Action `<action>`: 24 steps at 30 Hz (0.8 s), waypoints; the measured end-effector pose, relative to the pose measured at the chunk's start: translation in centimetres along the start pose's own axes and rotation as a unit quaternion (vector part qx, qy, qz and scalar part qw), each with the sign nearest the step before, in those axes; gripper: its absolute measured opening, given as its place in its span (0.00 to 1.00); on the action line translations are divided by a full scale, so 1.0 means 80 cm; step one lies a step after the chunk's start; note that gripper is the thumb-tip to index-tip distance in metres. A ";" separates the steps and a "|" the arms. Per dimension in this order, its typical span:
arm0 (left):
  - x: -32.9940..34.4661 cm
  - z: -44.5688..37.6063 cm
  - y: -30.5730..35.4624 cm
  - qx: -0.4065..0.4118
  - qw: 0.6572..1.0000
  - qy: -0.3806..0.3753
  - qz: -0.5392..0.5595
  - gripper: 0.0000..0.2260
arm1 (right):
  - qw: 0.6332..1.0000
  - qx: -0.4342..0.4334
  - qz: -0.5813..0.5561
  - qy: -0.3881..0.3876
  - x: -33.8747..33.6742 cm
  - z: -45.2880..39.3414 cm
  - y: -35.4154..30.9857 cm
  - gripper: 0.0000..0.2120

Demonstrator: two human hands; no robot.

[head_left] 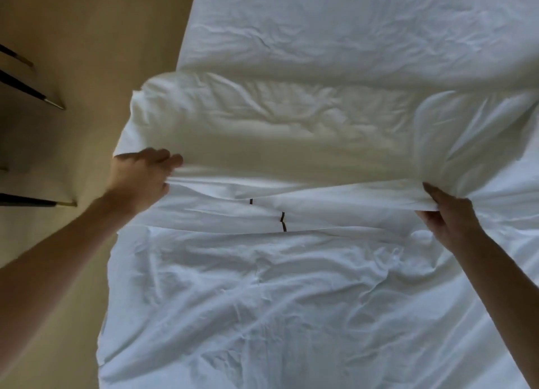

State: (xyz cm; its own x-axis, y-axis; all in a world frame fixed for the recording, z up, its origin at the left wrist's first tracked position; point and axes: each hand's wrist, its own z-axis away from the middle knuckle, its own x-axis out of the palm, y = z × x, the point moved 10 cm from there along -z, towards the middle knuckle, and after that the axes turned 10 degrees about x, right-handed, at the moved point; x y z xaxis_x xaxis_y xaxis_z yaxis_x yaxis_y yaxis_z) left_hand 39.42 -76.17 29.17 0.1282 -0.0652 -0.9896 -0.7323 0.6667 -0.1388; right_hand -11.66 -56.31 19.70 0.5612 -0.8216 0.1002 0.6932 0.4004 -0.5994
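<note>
White bed (335, 23), left hand (143, 175), right hand (446, 216) gripping duvet (291, 131)

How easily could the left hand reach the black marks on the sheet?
Probably yes: the black marks lie uncovered near the left hand, nothing between. But it grips the white fold, so it must let go first.

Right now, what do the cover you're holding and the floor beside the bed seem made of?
Cover: white woven fabric, likely cotton, matte; it creases finely and drapes where the left hand and right hand grip it. Floor: beige, smooth, even and dull; carpet or vinyl, I cannot tell.
</note>
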 end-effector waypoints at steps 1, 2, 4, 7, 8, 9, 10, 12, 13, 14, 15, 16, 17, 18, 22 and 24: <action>0.015 0.021 0.006 -0.007 1.000 -0.021 0.003 0.23 | 1.000 -0.007 0.006 0.009 -0.009 0.004 0.008 0.34; 0.034 0.039 0.010 -0.016 0.999 -0.041 0.004 0.23 | 1.000 -0.013 0.016 0.023 -0.020 0.008 0.019 0.30; 0.082 0.062 0.009 -0.044 0.995 -0.086 0.002 0.23 | 0.998 -0.009 0.052 0.047 -0.038 0.010 0.054 0.21; 0.139 0.064 0.018 -0.072 0.976 -0.204 -0.005 0.21 | 0.987 0.071 0.126 0.075 -0.057 -0.013 0.113 0.14; 0.153 0.061 0.021 -0.076 0.963 -0.257 -0.014 0.22 | 0.980 0.100 0.151 0.085 -0.057 -0.022 0.122 0.14; 0.167 0.059 0.022 -0.081 0.941 -0.327 -0.017 0.26 | 0.969 0.116 0.197 0.098 -0.055 -0.033 0.121 0.15; 0.174 0.059 0.021 -0.091 0.905 -0.416 -0.008 0.31 | 0.947 0.125 0.274 0.114 -0.051 -0.043 0.113 0.18; 0.160 0.052 0.023 -0.085 0.815 -0.572 0.035 0.42 | 0.864 0.126 0.473 0.115 -0.031 -0.044 0.085 0.22; 0.143 0.042 0.027 -0.072 0.783 -0.616 0.052 0.40 | 0.810 0.129 0.561 0.113 -0.020 -0.037 0.069 0.20; 0.124 0.027 0.034 -0.055 0.769 -0.634 0.063 0.31 | 0.751 0.119 0.639 0.119 -0.008 -0.028 0.048 0.18; 0.108 0.000 0.039 -0.056 0.789 -0.606 0.087 0.21 | 0.689 0.080 0.708 0.134 0.009 -0.020 0.022 0.17; 0.093 -0.033 0.043 -0.072 0.834 -0.534 0.120 0.16 | 0.634 0.002 0.756 0.162 0.032 -0.012 -0.006 0.18; 0.078 -0.069 0.048 -0.088 0.892 -0.418 0.148 0.15 | 0.597 -0.117 0.771 0.188 0.064 -0.004 -0.030 0.19; 0.058 -0.104 0.057 -0.082 0.949 -0.257 0.164 0.15 | 0.583 -0.256 0.748 0.186 0.104 0.012 -0.039 0.19; 0.050 -0.095 0.166 -0.003 0.989 0.086 0.116 0.19 | 0.518 -0.463 0.719 0.028 0.188 0.046 0.081 0.20; 0.121 -0.041 0.194 -0.018 0.992 0.001 0.123 0.21 | 0.501 -0.362 0.786 -0.014 0.151 0.000 0.144 0.25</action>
State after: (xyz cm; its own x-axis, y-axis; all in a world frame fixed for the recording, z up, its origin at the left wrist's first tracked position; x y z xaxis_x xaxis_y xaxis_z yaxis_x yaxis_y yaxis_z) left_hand 27.08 -68.89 17.34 -0.0594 0.0949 -0.9937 -0.7646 0.6357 0.1064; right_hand 3.12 -61.58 14.00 0.1704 0.2874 -0.9425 -0.9551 0.2836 -0.0862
